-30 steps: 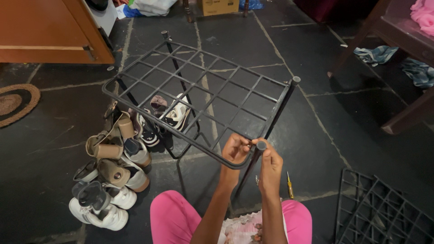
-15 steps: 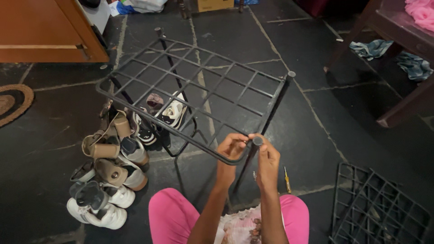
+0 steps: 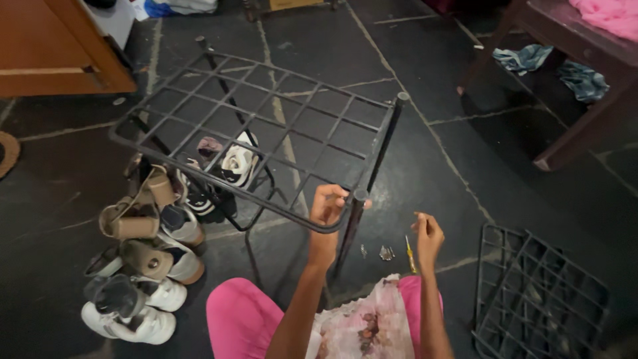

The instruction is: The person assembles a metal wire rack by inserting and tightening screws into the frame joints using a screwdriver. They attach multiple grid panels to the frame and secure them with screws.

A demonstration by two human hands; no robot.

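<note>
Left hand (image 3: 327,205) alone grips the black wire rack (image 3: 266,136).
The right hand (image 3: 428,233), before at the corner post, is now off it, fingers loosely curled, above the yellow screwdriver (image 3: 410,254) on the floor.

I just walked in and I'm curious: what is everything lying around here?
rack: one, black wire grid on legs, centre floor
second grid: one, black, flat on floor, lower right
shoes: a pile, white, tan and dark, left, partly under the rack
screwdriver: one, yellow, on floor by small metal parts
cabinet: one, orange wood, upper left
table: one, dark wood, upper right, pink cloth on it
left hand: grip on the rack's near corner
right hand: raised, fingers pinched, off the rack
</note>
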